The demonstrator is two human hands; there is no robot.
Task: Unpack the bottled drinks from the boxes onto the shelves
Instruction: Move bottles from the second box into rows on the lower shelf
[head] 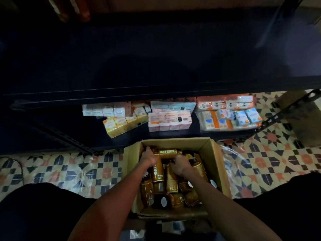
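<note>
A brown OATSIDE bottle [167, 151] lies on its side across the far end of an open cardboard box [216, 164], on top of other brown bottles [171, 184] that are packed loosely, some upright and some tipped over. The left hand [148, 156] curls round the bottle's left end. The right hand [180, 166] has bent fingers that seem to pinch its right end, though in the dim light the grip is hard to make out. The box stands on a patterned tile floor [271, 162], with crumpled clear plastic wrap [229, 159] just beside it on the right. Just beyond the box is a dark metal rack, its lower shelf [135, 138] carrying carton packs [170, 119] in yellow, pink and blue. Its upper shelf [156, 66] is a broad dark board.
</note>
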